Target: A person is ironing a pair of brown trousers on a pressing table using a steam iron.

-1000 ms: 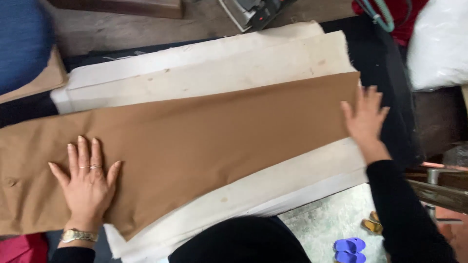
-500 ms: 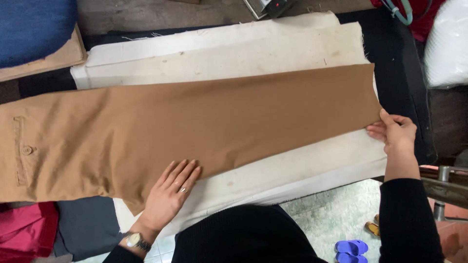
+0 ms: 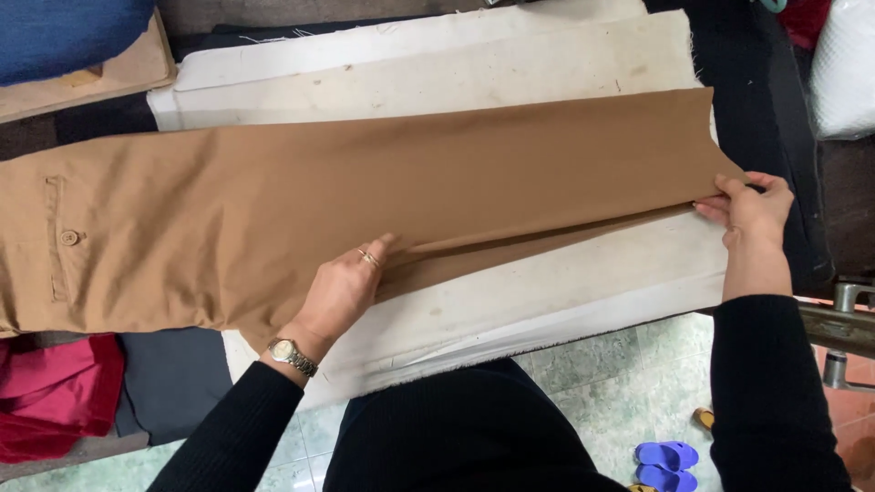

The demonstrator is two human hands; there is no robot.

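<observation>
Brown trousers (image 3: 383, 191) lie flat across a white padded board (image 3: 437, 64), waist end with a buttoned pocket at the left. My left hand (image 3: 344, 290), with a ring and a wristwatch, grips the near edge of the top leg at mid-length and lifts it slightly. My right hand (image 3: 752, 211) pinches the hem corner of that same leg at the right end. The lower leg layer shows as a darker strip beneath the raised edge.
A blue cushion (image 3: 64, 32) and tan fabric sit at the far left. Red cloth (image 3: 55, 392) and dark cloth hang below the board on the left. A white bag (image 3: 843, 73) is at the right. Purple slippers (image 3: 670, 460) lie on the tiled floor.
My left hand slid right along the near edge and took hold of it. My right hand closed on the hem corner. The top leg's edge has risen off the lower layer.
</observation>
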